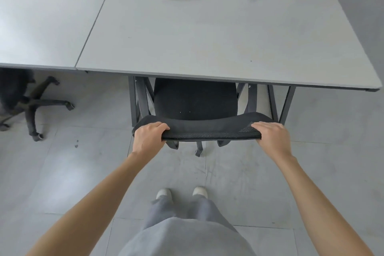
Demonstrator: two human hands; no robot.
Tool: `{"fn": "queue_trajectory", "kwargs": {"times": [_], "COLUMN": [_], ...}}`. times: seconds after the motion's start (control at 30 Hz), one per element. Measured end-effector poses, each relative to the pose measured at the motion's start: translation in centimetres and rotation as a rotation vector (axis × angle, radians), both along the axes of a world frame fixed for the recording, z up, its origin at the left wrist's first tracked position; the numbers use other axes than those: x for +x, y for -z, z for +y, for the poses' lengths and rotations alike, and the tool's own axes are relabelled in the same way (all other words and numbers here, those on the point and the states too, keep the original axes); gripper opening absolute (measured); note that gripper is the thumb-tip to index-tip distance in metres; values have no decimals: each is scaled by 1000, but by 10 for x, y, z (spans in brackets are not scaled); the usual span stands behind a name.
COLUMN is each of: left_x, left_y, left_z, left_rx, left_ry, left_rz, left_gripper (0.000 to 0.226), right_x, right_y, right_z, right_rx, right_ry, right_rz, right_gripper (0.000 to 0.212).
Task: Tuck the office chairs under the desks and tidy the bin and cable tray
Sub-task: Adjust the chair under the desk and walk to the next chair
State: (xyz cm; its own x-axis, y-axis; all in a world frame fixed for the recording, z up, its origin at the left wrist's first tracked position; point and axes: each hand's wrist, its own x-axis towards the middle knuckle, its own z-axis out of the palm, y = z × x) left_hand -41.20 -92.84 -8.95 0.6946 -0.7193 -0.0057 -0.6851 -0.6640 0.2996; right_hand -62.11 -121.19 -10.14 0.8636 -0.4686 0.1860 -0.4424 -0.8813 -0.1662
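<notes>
Now both hands, left hand (150,135) & right hand (270,137), grip the chair (195,100) backrest top, seat partly under the tabletop (207,33). Risk: armrests, prob. hidden, catching the desk legs (133,97) if pushed crooked.

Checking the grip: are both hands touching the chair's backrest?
Touching. The head view shows the left hand and right hand curled over the backrest top edge.

A single head-worn wide-angle camera is looking steeply down and forward from standing height, taking in the person's shoes (181,193) at the bottom and the white desk (218,33) up to its far edge. The lens is bending straight edges, so depth is probably looking exaggerated.
</notes>
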Motion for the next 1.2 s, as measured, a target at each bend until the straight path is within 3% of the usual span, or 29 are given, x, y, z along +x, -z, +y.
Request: {"fn": "queue_trajectory", "kwargs": {"times": [0.2,0.33,0.5,0.87,1.2], "left_x": [-3,1,7,-34,-30], "left_y": [1,1,-2,2,0], "left_z": [4,12,14,-11,-2], "left_rx": [5,1,7,15,19], "left_ry": [-9,7,64,72,62], "left_rz": [-46,-80,-116,-111,-125], "left_gripper": [35,39,39,33,29], "right_x": [-8,-18,-36,-44,-41], "right_y": [9,8,13,2,10], "right_z": [5,25,44,-8,9], "right_rx": [43,11,37,62,100], "right_ry": [24,20,59,61,146], "right_rz": [57,-2,-27,6,-10], "right_gripper": [35,46,45,49,46]}}
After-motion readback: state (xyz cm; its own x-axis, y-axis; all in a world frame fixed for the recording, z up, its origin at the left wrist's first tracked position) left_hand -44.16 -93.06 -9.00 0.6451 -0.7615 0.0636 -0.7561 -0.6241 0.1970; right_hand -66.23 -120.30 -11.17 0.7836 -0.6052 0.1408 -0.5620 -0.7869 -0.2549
